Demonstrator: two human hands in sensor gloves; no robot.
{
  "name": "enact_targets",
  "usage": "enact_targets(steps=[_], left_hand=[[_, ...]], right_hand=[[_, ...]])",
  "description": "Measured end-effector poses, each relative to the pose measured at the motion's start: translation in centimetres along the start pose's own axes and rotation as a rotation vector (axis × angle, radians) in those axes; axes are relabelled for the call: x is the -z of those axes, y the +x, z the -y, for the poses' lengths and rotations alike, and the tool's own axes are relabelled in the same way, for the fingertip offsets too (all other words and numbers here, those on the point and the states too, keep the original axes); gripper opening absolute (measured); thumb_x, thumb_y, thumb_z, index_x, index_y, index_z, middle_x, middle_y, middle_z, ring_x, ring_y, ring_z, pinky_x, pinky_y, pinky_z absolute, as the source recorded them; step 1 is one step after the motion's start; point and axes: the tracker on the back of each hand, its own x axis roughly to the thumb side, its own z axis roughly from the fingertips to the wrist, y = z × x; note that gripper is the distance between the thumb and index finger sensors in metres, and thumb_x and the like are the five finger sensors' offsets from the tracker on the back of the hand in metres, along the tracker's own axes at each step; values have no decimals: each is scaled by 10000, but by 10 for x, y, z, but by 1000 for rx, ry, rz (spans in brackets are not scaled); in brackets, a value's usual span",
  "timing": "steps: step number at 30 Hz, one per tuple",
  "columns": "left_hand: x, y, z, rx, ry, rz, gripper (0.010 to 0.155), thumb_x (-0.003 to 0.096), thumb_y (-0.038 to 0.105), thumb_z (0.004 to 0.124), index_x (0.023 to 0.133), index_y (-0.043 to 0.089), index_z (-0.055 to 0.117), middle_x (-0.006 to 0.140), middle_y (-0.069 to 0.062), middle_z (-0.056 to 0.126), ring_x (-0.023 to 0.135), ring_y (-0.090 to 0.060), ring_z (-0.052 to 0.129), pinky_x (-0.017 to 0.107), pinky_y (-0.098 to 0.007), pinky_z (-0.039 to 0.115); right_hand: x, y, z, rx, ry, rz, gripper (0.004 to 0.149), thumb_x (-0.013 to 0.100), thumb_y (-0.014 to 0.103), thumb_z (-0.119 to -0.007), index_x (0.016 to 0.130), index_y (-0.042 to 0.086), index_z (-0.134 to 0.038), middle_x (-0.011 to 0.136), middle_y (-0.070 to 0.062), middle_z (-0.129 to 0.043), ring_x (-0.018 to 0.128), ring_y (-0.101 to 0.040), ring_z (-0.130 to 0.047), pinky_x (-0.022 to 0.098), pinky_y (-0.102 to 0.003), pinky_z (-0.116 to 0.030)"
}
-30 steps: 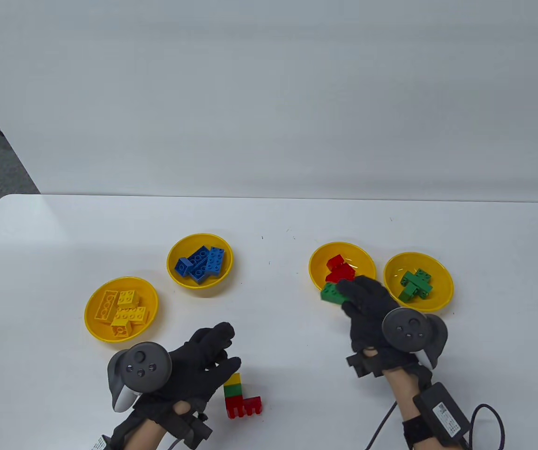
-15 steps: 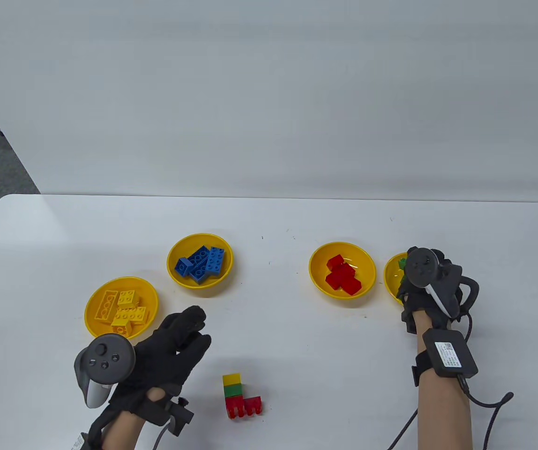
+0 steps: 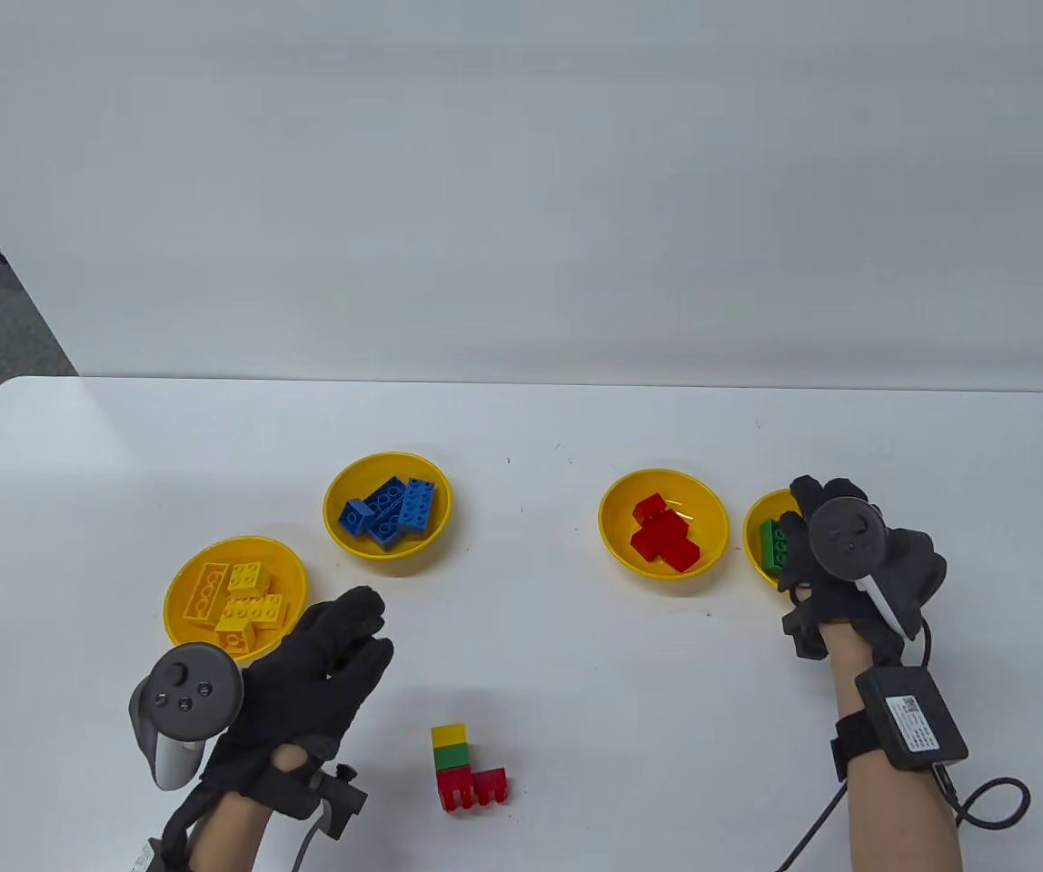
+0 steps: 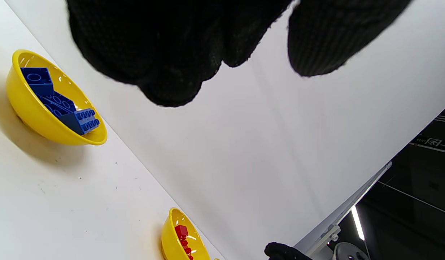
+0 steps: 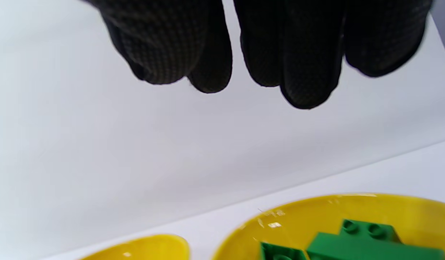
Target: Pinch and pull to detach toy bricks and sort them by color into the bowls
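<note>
With both my hands empty, fingers loose, the small brick stack [image 3: 465, 765] at lower centre could skid across the tabletop if I tug one-handed.

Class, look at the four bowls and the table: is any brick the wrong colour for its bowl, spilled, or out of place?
Nothing stands out: each bowl holds one colour. Only the small stack of yellow, green and red bricks on the table is unsorted.
</note>
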Motion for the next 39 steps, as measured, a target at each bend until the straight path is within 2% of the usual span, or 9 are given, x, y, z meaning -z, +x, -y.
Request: enact_targets(steps=[5,10,13,16,18,22,28,33,39], left_hand=[[0,1,2,0,-7,2,652,499,501,849,1030,152,703,966,-235,787,707,-421,966,501,-560,851],[2,-1,15,57,-100,-23,657,499,508,844,1035,157,701,994,-251,759,748,-450,941,523,-583,833],[4,1,30,164,-287,-43,605,531,479,814,1051,190,706,1099,-254,635,894,-507,812,601,-633,755],[2,10,53,366,-451,5,583,549,429,805,1082,237,665,1193,-168,526,1014,-548,655,672,-684,652],[0,20,72,538,-507,65,565,544,419,809,1076,278,679,1201,-144,534,1035,-546,639,683,-692,639],[1,41,98,580,-593,141,541,531,421,821,1045,279,725,1177,-149,587,1026,-529,666,680,-684,648],[-6,39,124,917,-679,199,692,449,557,880,1073,387,633,1170,-260,470,1047,-555,594,708,-683,617],[-7,5,134,800,-825,42,807,433,557,931,1107,440,503,1185,-310,334,1065,-615,478,722,-719,553],[-8,-9,127,698,-804,1,731,448,456,950,1080,378,591,1147,-322,498,1005,-595,662,692,-696,641]], right_hand=[[-26,24,29,155,-59,114,489,390,303,-825,834,107,-884,891,-269,-819,631,-467,-946,424,-646,-787],[-63,47,34,311,-56,222,483,396,306,-813,826,100,-890,884,-267,-827,629,-467,-948,426,-648,-786],[-81,52,24,360,-30,257,479,398,305,-809,819,95,-897,879,-268,-835,625,-469,-950,424,-649,-788],[-91,56,9,342,67,290,479,399,308,-807,815,91,-902,882,-270,-832,629,-473,-949,424,-654,-786],[-95,58,5,331,78,300,477,399,309,-804,811,89,-905,878,-267,-837,623,-470,-954,422,-650,-791],[-99,61,2,384,104,306,476,402,307,-799,809,85,-905,876,-271,-838,621,-474,-953,420,-653,-788],[-104,64,6,376,98,337,475,403,311,-795,806,86,-908,874,-270,-840,621,-472,-954,421,-652,-789],[-105,64,5,392,104,340,474,404,310,-793,804,83,-909,872,-271,-842,619,-474,-954,420,-652,-790],[-108,66,2,380,123,365,475,405,312,-792,804,83,-908,872,-270,-842,620,-474,-955,420,-653,-790]])
